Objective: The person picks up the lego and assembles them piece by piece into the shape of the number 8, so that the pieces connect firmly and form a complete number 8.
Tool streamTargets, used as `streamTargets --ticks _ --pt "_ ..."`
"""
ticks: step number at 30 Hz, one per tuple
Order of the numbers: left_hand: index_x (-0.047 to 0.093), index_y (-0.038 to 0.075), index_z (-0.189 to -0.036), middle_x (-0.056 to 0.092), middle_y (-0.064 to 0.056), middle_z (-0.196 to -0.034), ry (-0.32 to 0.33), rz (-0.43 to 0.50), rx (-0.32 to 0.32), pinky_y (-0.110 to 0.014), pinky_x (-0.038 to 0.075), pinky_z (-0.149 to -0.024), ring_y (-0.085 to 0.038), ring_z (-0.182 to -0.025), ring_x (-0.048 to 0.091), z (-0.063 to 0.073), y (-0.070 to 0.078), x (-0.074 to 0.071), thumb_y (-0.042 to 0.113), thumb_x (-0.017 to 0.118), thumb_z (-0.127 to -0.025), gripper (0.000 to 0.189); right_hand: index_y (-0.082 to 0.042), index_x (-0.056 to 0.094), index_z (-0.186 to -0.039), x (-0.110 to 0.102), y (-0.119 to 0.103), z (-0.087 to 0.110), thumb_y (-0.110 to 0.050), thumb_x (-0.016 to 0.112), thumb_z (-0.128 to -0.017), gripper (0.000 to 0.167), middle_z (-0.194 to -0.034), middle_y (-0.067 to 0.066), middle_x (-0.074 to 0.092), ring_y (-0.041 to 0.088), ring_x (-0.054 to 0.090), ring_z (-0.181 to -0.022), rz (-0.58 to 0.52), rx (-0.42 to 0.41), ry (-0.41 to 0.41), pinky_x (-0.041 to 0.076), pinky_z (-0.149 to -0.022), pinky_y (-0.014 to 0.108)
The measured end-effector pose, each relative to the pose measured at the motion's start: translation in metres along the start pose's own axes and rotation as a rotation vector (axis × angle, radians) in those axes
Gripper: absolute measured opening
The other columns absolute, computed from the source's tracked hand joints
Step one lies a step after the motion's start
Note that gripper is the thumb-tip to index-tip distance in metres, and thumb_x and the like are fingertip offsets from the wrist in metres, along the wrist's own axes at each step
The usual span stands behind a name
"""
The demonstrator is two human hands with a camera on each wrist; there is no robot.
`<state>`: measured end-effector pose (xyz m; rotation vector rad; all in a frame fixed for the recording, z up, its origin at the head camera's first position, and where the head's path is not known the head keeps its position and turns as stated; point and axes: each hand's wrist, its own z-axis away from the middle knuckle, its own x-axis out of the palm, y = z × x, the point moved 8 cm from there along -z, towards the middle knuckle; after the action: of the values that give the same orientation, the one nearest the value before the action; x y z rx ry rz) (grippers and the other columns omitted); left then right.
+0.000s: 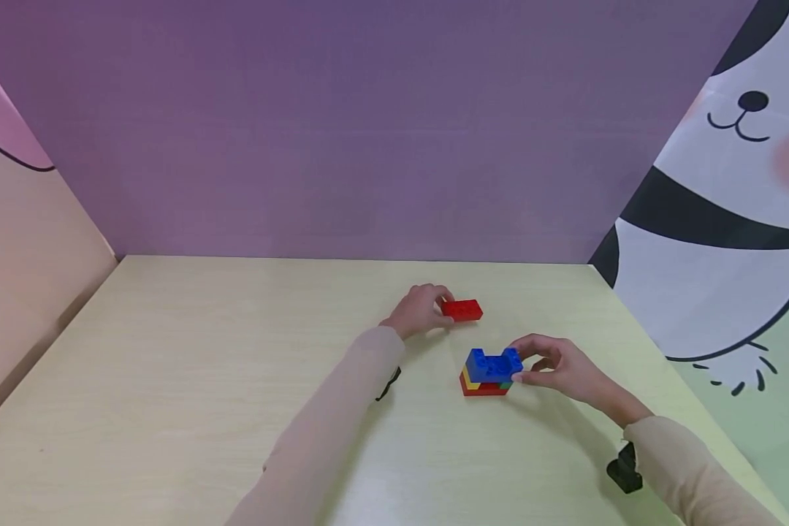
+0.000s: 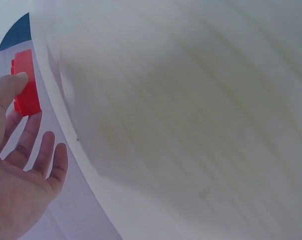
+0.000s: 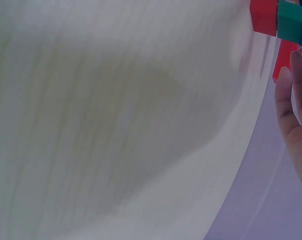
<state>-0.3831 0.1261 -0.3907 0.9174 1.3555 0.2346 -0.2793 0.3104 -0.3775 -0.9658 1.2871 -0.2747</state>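
My left hand point(image 1: 422, 310) pinches a red toy building brick point(image 1: 463, 310) by its left end, just above the table. Thumb and forefinger grip that red brick point(image 2: 26, 82) in the left wrist view, while the other fingers stay loosely spread. Nearer to me stands a small stack: a red brick point(image 1: 485, 392) at the bottom, yellow point(image 1: 471, 382) and green point(image 1: 505, 385) pieces in the middle, and a blue notched brick point(image 1: 489, 370) on top. My right hand point(image 1: 562, 367) holds the blue brick's right end between thumb and fingers. The right wrist view cuts off much of the stack.
The pale wooden table point(image 1: 204, 380) runs back to a purple panel point(image 1: 368, 146). A panda-printed panel point(image 1: 730, 292) borders the right side, and a pale panel point(image 1: 26, 277) the left. Black wrist devices point(image 1: 624, 469) hang beneath the sleeves.
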Motion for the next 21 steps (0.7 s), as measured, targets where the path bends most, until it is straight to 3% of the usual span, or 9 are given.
streamTargets --ticks 11,21 --pt "0.058 0.016 -0.116 0.06 0.002 -0.106 -0.086 0.028 0.095 -0.021 0.047 -0.081 -0.013 -0.102 0.051 0.007 -0.007 0.004 0.024 0.069 -0.081 0.038 -0.012 0.055 -0.116 0.001 0.002 -0.002 -0.021 0.071 -0.079 0.041 -0.11 0.009 0.059 0.005 0.057 -0.096 0.005 0.008 0.007 0.052 -0.075 0.025" --pt "0.057 0.016 -0.115 0.059 0.002 -0.107 -0.08 0.031 0.142 -0.023 0.047 -0.083 -0.016 -0.104 0.052 0.014 -0.006 0.001 0.025 0.07 -0.08 0.038 -0.012 0.055 -0.116 0.002 0.002 -0.003 -0.021 0.07 -0.079 0.04 -0.11 0.008 0.059 0.003 0.056 -0.097 0.001 -0.004 0.01 0.052 -0.075 0.025"
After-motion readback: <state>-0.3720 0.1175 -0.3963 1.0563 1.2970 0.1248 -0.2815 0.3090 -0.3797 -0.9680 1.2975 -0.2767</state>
